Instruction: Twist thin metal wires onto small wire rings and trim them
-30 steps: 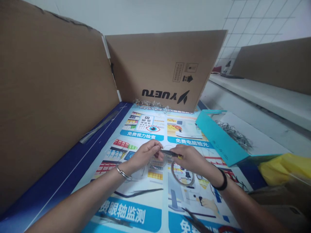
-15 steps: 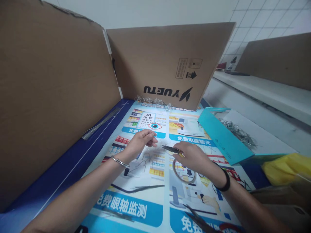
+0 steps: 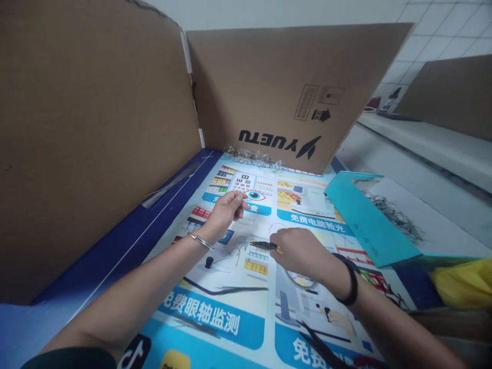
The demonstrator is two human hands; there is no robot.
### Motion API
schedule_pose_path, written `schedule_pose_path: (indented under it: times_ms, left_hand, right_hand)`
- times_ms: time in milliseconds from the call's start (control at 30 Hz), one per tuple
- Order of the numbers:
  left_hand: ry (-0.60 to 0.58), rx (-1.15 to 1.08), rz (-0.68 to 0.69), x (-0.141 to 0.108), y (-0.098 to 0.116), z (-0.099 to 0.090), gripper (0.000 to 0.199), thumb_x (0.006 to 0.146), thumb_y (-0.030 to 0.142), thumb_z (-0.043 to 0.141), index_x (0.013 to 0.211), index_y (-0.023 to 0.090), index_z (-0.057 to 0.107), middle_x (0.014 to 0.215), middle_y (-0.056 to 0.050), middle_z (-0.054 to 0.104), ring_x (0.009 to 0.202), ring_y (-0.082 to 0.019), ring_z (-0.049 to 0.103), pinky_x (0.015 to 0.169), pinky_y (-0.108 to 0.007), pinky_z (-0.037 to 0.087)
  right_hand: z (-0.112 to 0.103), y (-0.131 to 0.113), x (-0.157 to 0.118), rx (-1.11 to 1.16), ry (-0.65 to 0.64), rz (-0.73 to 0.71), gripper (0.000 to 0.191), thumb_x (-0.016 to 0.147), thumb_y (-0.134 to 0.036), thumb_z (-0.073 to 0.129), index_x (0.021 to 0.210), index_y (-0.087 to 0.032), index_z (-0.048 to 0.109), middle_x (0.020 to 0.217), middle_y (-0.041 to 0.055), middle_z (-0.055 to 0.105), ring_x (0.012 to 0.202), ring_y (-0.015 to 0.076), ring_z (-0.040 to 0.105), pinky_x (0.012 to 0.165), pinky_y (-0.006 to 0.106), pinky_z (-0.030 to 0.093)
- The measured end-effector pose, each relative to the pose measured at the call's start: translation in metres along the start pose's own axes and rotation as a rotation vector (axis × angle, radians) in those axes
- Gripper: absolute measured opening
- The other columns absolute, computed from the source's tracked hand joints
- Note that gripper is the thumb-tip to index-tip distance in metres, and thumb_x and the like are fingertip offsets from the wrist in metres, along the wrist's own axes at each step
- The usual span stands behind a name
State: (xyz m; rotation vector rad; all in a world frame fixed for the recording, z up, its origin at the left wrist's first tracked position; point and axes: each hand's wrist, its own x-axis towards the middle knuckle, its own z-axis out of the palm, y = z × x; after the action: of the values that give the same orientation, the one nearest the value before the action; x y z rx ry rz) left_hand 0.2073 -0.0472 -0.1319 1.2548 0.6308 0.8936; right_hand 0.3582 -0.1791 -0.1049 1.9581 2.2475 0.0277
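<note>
My right hand [image 3: 298, 251] is wrapped round needle-nose pliers [image 3: 263, 246], whose dark jaws point left and whose yellow handle shows only in part. Farther forward and to the left is my left hand [image 3: 230, 207], its thumb and fingertips pinched together. Whatever that pinch holds is too fine to make out. Below the hands, thin bent wires [image 3: 239, 249] lie on the printed sheet. Close to my right wrist rests a thin ring-shaped coil [image 3: 300, 280], partly hidden by the hand. A bundle of dark straight wires [image 3: 240, 290] lies nearer to me.
Tall cardboard panels [image 3: 292, 66] stand at the left and back. Clear crumpled bits [image 3: 255, 155] line the back panel's foot. At right, a turquoise box [image 3: 369, 220] holds tangled silvery wire pieces [image 3: 392, 215], beside a yellow bag [image 3: 463, 283]. A dark tool [image 3: 319, 343] lies at the front.
The view has shifted, so the panels and sheet sit farther right. My hands are farther apart, the left one up and away from the pliers. The pliers remain in my right hand.
</note>
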Motion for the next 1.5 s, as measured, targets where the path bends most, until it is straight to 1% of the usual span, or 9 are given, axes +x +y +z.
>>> schedule_pose_path:
  times_ms: [167, 267, 533, 667, 767, 833, 1000, 1233, 1500]
  left_hand:
    - [-0.005, -0.043, 0.007, 0.002, -0.002, -0.002, 0.020, 0.083, 0.035, 0.055, 0.088, 0.015, 0.057, 0.068, 0.000, 0.059, 0.045, -0.005, 0.042, 0.041, -0.017, 0.024]
    - [0.005, -0.063, 0.012, 0.002, -0.002, -0.002, 0.019, 0.082, 0.034, 0.055, 0.087, 0.015, 0.057, 0.068, 0.000, 0.058, 0.045, -0.004, 0.042, 0.041, -0.017, 0.024]
    - [0.083, -0.121, 0.058, 0.004, 0.000, -0.003, 0.019, 0.081, 0.033, 0.057, 0.086, 0.015, 0.057, 0.066, 0.000, 0.058, 0.043, -0.004, 0.041, 0.039, -0.016, 0.023]
    - [0.111, -0.163, 0.086, 0.006, 0.003, -0.004, 0.018, 0.081, 0.032, 0.057, 0.086, 0.015, 0.056, 0.066, 0.001, 0.058, 0.043, -0.003, 0.041, 0.039, -0.016, 0.023]
    - [0.112, -0.185, 0.094, 0.007, 0.004, -0.006, 0.018, 0.082, 0.032, 0.057, 0.087, 0.015, 0.056, 0.065, 0.001, 0.058, 0.043, -0.004, 0.041, 0.039, -0.016, 0.024]
    - [0.113, -0.195, 0.099, 0.007, 0.005, -0.007, 0.018, 0.082, 0.032, 0.057, 0.087, 0.015, 0.055, 0.065, 0.001, 0.058, 0.043, -0.003, 0.040, 0.039, -0.016, 0.024]
    - [0.125, -0.210, 0.119, 0.009, 0.010, -0.011, 0.015, 0.083, 0.030, 0.055, 0.087, 0.015, 0.056, 0.067, 0.001, 0.057, 0.044, -0.003, 0.041, 0.040, -0.015, 0.025]
    - [0.121, -0.211, 0.123, 0.009, 0.010, -0.011, 0.016, 0.083, 0.030, 0.055, 0.087, 0.015, 0.055, 0.066, 0.001, 0.057, 0.044, -0.003, 0.040, 0.040, -0.016, 0.023]
    - [0.111, -0.216, 0.119, 0.009, 0.008, -0.013, 0.017, 0.081, 0.032, 0.057, 0.086, 0.016, 0.056, 0.066, 0.001, 0.058, 0.044, -0.004, 0.042, 0.040, -0.016, 0.022]
  right_hand:
    - [-0.001, -0.005, 0.005, -0.022, -0.074, 0.000, 0.017, 0.076, -0.025, 0.051, 0.080, -0.018, 0.067, 0.080, 0.0080, 0.067, 0.071, 0.0194, 0.061, 0.055, 0.027, 0.030]
    - [-0.003, -0.007, 0.007, -0.033, -0.086, -0.011, 0.018, 0.078, -0.026, 0.050, 0.081, -0.018, 0.066, 0.082, 0.0083, 0.067, 0.073, 0.0194, 0.061, 0.058, 0.026, 0.032]
    - [-0.001, -0.014, 0.023, -0.078, 0.038, -0.041, 0.014, 0.080, -0.019, 0.050, 0.076, -0.017, 0.063, 0.077, 0.0081, 0.064, 0.069, 0.0184, 0.058, 0.054, 0.028, 0.027]
    - [0.004, -0.015, 0.030, -0.101, 0.135, -0.179, 0.014, 0.078, -0.012, 0.050, 0.073, -0.016, 0.062, 0.074, 0.0079, 0.062, 0.069, 0.0177, 0.054, 0.058, 0.031, 0.027]
    - [0.007, -0.015, 0.032, -0.106, 0.181, -0.296, 0.014, 0.079, -0.012, 0.050, 0.072, -0.016, 0.061, 0.072, 0.0073, 0.060, 0.071, 0.0179, 0.052, 0.061, 0.031, 0.026]
    - [0.008, -0.015, 0.033, -0.095, 0.190, -0.302, 0.012, 0.079, -0.014, 0.051, 0.072, -0.017, 0.061, 0.073, 0.0069, 0.060, 0.071, 0.0178, 0.051, 0.062, 0.031, 0.026]
    - [0.007, -0.018, 0.035, -0.052, 0.182, -0.225, 0.010, 0.078, -0.017, 0.053, 0.073, -0.017, 0.061, 0.073, 0.0047, 0.061, 0.067, 0.0163, 0.050, 0.060, 0.030, 0.025]
    - [0.006, -0.027, 0.048, -0.090, 0.197, -0.401, 0.017, 0.080, -0.008, 0.047, 0.072, -0.016, 0.060, 0.072, 0.0066, 0.058, 0.072, 0.0178, 0.048, 0.062, 0.032, 0.024]
    - [0.004, -0.036, 0.055, -0.106, 0.180, -0.452, 0.016, 0.081, -0.007, 0.049, 0.074, -0.015, 0.060, 0.073, 0.0067, 0.059, 0.071, 0.0176, 0.049, 0.063, 0.032, 0.025]
